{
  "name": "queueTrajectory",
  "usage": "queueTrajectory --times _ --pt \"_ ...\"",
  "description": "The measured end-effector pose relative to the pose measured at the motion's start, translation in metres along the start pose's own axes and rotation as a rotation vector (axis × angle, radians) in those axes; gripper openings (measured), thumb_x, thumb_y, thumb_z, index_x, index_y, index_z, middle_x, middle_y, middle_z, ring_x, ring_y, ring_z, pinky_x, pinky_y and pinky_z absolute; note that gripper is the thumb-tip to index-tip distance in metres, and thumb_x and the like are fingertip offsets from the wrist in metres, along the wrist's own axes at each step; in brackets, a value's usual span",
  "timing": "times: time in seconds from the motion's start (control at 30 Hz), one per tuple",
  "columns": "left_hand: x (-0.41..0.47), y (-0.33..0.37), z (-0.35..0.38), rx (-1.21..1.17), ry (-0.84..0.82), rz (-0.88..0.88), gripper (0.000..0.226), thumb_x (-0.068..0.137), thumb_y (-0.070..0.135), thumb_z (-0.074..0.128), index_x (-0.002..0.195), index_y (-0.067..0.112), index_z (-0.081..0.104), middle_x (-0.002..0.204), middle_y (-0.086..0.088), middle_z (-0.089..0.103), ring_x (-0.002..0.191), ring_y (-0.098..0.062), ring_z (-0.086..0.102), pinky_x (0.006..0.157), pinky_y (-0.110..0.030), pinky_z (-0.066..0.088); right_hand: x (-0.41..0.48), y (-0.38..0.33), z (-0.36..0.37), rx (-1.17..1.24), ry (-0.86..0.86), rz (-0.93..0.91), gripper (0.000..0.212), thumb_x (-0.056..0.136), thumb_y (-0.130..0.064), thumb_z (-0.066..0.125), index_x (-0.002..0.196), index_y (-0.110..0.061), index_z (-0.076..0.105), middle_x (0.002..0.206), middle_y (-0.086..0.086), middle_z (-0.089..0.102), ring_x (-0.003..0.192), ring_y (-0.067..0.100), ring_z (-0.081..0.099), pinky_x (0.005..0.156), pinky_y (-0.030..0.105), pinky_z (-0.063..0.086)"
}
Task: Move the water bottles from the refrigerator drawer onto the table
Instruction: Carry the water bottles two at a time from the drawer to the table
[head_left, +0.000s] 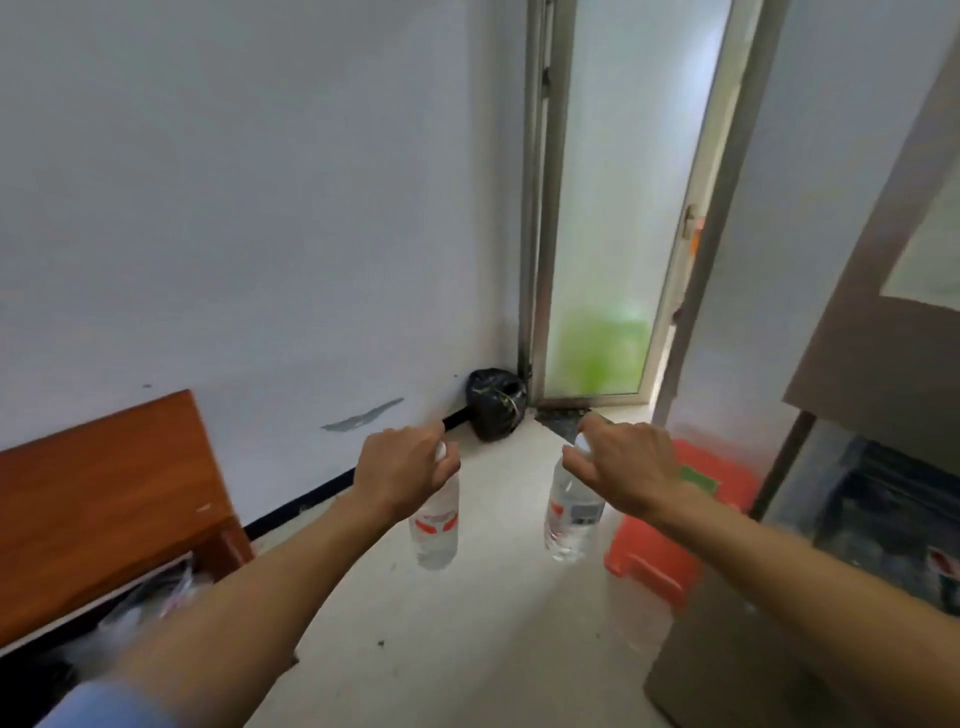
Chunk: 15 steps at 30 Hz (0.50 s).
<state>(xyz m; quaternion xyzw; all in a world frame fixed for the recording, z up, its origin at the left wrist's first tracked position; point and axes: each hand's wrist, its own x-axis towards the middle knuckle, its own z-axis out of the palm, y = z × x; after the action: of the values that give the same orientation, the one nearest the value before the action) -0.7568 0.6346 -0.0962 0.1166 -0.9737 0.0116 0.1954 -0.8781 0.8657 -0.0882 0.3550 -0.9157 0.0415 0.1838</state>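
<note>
I hold two clear water bottles by their white caps, both hanging upright over the pale floor. My left hand (402, 470) grips the cap of the left water bottle (435, 525), which has a red-and-white label. My right hand (626, 465) grips the cap of the right water bottle (569, 519), labelled the same way. The brown wooden table (98, 499) is at the lower left, its top edge slanting away from my left arm. The open refrigerator (878, 499) stands at the right, with its dark drawer area low down.
A red plastic stool (675, 540) sits on the floor just right of the right bottle. A black rubbish bag (493, 402) rests in the corner by a frosted glass door (608, 208). Clutter and bags lie under the table at lower left.
</note>
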Motion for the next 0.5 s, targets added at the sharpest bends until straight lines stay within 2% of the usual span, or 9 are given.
queueTrajectory --times 0.07,0.17,0.23,0.33,0.43,0.5 --pt "-0.025 -0.048 -0.001 0.069 -0.030 -0.081 0.029 0.094 0.042 0.043 0.081 0.016 0.045 0.074 -0.007 0.067 0.065 -0.029 0.060 0.054 -0.030 0.031 0.020 -0.051 0.012 0.022 -0.023 -0.091 0.039 0.093 -0.052 0.039 0.105 -0.018 0.053 0.091 0.009 0.069 0.081 0.030 0.064 0.060 0.032 0.031" --pt "-0.064 -0.115 -0.003 0.114 -0.062 -0.219 0.033 0.095 0.044 0.039 0.087 0.015 0.052 0.072 -0.004 0.066 0.063 -0.025 0.061 0.055 -0.030 0.040 0.053 -0.126 0.030 0.125 -0.066 -0.222 0.039 0.094 -0.054 0.039 0.108 -0.020 0.053 0.087 0.000 0.064 0.073 0.021 0.059 0.057 0.029 0.028" --pt "-0.089 -0.156 -0.004 0.133 -0.079 -0.318 0.033 0.096 0.046 0.039 0.089 0.017 0.053 0.073 -0.002 0.065 0.064 -0.022 0.061 0.058 -0.030 0.046 0.077 -0.175 0.045 0.174 -0.092 -0.313 0.041 0.094 -0.056 0.038 0.109 -0.021 0.052 0.083 -0.004 0.057 0.066 0.015 0.052 0.057 0.025 0.032" --pt "-0.122 -0.218 -0.004 0.204 -0.121 -0.457 0.032 0.095 0.048 0.038 0.086 0.021 0.052 0.074 0.002 0.065 0.061 -0.019 0.060 0.059 -0.031 0.050 0.116 -0.248 0.072 0.204 -0.118 -0.445 0.042 0.095 -0.056 0.035 0.111 -0.021 0.051 0.087 -0.003 0.062 0.064 0.014 0.050 0.056 0.025 0.032" --pt "-0.144 -0.276 -0.012 0.270 -0.163 -0.574 0.029 0.097 0.048 0.034 0.083 0.024 0.041 0.068 0.008 0.052 0.055 -0.011 0.049 0.049 -0.024 0.032 0.156 -0.322 0.093 0.222 -0.131 -0.576 0.042 0.095 -0.055 0.033 0.112 -0.020 0.050 0.089 0.001 0.066 0.066 0.017 0.049 0.059 0.029 0.034" --pt "-0.154 -0.310 -0.022 0.278 -0.174 -0.666 0.027 0.098 0.046 0.035 0.083 0.025 0.040 0.066 0.009 0.047 0.054 -0.009 0.045 0.048 -0.023 0.025 0.181 -0.371 0.104 0.239 -0.146 -0.646 0.044 0.094 -0.058 0.031 0.110 -0.021 0.049 0.083 0.000 0.064 0.066 0.017 0.051 0.061 0.030 0.039"
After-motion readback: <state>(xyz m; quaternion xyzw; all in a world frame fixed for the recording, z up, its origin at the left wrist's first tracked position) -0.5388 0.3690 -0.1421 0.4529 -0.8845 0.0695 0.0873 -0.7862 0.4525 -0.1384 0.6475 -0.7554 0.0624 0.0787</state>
